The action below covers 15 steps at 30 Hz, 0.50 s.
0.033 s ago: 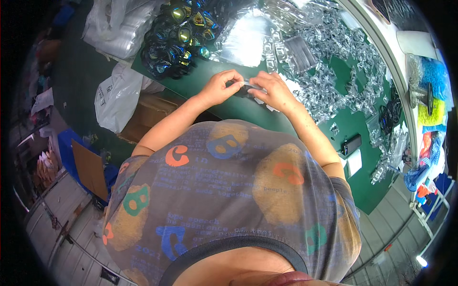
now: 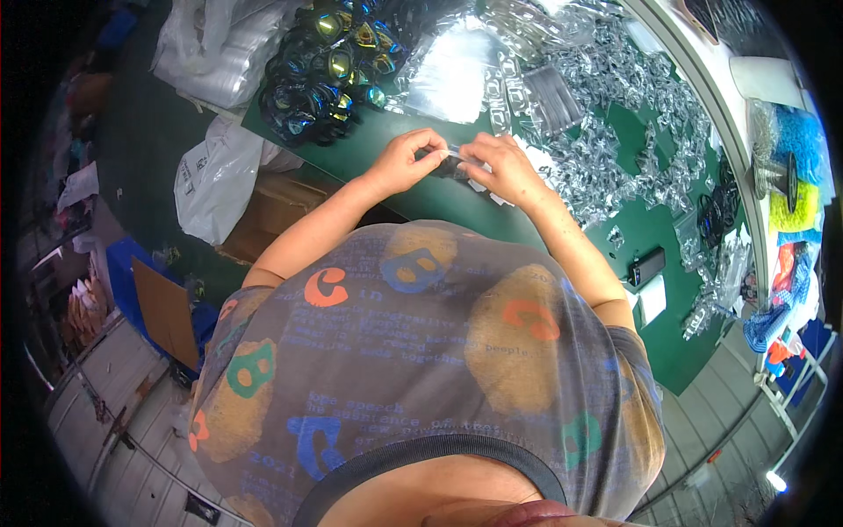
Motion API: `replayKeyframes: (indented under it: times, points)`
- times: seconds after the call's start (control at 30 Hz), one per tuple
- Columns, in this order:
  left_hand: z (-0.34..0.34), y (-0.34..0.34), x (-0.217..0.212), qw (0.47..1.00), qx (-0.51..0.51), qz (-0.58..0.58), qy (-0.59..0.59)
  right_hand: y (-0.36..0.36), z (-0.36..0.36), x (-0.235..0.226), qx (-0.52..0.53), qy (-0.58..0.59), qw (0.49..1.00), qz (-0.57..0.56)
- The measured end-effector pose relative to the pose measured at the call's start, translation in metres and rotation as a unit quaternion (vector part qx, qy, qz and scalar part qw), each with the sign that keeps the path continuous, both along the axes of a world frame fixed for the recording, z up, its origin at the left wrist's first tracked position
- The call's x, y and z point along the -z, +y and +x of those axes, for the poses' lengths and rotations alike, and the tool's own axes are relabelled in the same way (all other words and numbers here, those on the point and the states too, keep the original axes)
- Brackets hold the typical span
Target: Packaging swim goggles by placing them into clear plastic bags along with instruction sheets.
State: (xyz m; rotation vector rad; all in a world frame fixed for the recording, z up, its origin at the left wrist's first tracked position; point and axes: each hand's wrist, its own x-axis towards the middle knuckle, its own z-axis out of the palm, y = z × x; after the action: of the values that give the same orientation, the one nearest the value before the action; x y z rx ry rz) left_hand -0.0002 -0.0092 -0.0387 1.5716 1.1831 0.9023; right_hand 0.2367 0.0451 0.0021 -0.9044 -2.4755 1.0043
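Observation:
Over the near edge of the green table [image 2: 408, 198], both of my hands pinch the top of a small clear plastic bag [image 2: 454, 152]. My left hand [image 2: 413, 160] grips one end between thumb and fingers. Close beside it, my right hand [image 2: 499, 167] holds the other end with bent fingers. Something dark shows below the plastic, mostly hidden by the right hand. Beyond my left hand lies a heap of swimming goggles [image 2: 329, 75] with black straps and mirrored lenses. A stack of flat clear bags [image 2: 448, 75] lies straight beyond my hands.
Many small clear packets [image 2: 597, 149] cover the table's right side. A black box-shaped object [image 2: 647, 266] sits near its right edge. On the left are a white plastic bag [image 2: 215, 184], an open cardboard box [image 2: 272, 215] and a large bundle of clear plastic [image 2: 224, 57].

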Motion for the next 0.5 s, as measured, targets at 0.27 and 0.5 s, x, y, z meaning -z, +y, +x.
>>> replayKeyframes:
  times: [0.27, 0.5]
  points:
    - [0.003, 0.002, -0.007, 1.0, 0.001, 0.001, -0.029, -0.001, 0.001, 0.008, 0.006, 0.017, 1.0, -0.01]
    - [0.001, 0.007, -0.007, 0.998, 0.054, 0.011, 0.018, -0.001, 0.0, 0.009, -0.009, 0.031, 0.999, -0.003]
